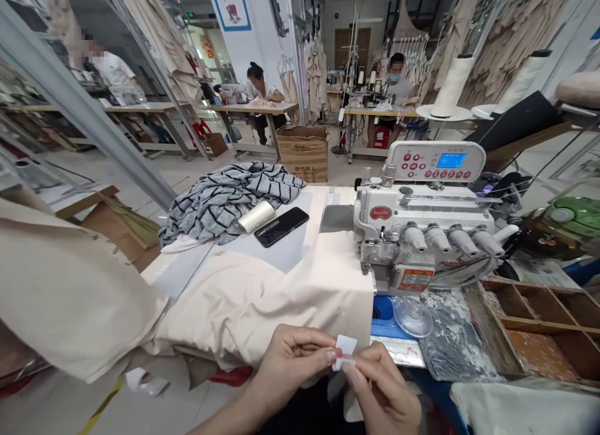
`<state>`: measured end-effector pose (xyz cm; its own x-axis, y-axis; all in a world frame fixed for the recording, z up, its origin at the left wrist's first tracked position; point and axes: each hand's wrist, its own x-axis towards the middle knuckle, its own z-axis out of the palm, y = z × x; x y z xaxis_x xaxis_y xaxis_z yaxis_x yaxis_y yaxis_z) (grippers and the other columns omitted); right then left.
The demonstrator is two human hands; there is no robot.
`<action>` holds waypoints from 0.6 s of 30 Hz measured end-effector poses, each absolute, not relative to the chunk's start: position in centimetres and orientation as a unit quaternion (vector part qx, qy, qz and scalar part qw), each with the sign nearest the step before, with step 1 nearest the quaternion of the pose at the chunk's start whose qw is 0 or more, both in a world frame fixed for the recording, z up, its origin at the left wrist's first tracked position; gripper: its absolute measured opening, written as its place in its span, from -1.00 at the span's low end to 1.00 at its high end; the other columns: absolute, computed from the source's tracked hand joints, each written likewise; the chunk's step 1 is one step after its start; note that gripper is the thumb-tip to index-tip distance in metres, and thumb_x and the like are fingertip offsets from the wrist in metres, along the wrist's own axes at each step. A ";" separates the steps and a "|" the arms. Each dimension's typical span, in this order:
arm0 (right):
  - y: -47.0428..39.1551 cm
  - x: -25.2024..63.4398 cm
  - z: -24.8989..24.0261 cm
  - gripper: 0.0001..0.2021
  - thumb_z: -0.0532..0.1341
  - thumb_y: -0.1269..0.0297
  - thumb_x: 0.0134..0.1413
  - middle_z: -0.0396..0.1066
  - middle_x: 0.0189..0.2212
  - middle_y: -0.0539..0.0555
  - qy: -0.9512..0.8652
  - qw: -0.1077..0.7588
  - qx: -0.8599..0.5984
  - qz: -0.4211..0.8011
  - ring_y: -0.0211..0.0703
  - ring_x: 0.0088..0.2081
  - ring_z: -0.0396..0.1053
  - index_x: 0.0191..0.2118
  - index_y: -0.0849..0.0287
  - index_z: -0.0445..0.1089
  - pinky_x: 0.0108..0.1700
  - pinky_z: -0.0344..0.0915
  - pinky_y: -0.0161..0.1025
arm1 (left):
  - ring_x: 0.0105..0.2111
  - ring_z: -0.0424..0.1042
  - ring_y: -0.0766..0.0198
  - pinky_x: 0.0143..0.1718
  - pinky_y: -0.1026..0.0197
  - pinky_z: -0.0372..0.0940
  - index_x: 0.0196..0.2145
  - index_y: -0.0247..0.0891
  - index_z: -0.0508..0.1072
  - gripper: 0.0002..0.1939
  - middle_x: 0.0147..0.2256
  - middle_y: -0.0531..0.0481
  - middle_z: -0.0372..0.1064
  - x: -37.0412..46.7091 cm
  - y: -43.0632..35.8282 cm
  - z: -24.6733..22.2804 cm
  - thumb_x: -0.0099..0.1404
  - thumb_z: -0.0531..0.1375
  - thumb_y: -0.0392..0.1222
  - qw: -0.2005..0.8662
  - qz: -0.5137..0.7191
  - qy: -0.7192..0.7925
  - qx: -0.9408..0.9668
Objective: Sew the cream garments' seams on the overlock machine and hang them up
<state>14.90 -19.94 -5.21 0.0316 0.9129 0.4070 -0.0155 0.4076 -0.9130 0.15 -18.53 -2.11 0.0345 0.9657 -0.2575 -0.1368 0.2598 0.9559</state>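
Note:
Between the fingertips of my left hand (293, 366) and my right hand (382, 385) is a small white label (345, 344). Both hands pinch it in front of the table edge, near my lap. Any print on the label is too small to read. Just beyond my hands, beige fabric (281, 291) lies in loose folds over the table and reaches under the presser area of a white overlock sewing machine (422, 216). A lit blue display shows on the machine's control panel (435, 162).
A black phone (282, 226), a thread spool (257, 217) and striped grey cloth (225, 197) lie behind the fabric. Right of the machine sits a wooden compartment tray (544, 322). A clear dish (413, 317) is below it. Co-workers sit at tables farther back, near a cardboard box (302, 150).

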 end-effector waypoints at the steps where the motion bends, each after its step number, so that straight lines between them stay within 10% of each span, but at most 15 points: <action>1: -19.9 15.1 -5.0 -0.86 0.29 0.33 0.26 0.33 -0.46 0.00 -0.566 0.596 -0.406 0.401 -0.22 -0.43 0.30 -0.21 0.02 0.63 -0.43 0.21 -0.29 | -0.55 0.51 0.27 -0.50 0.38 0.39 -0.42 -0.30 0.70 -0.62 -0.51 -0.14 0.58 0.4 -18.8 -2.1 0.00 0.47 0.11 0.585 0.469 0.517 0.413; 18: -19.2 16.2 -5.1 -0.88 0.31 0.33 0.21 0.39 -0.50 -0.01 -0.569 0.573 -0.449 0.382 -0.27 -0.51 0.33 -0.35 0.13 0.60 -0.51 0.25 -0.37 | -0.36 0.63 0.23 -0.28 0.35 0.51 -0.19 -0.20 0.68 -0.78 -0.28 -0.12 0.64 0.9 -19.4 -1.9 0.31 0.24 -0.37 0.346 0.525 0.433 0.646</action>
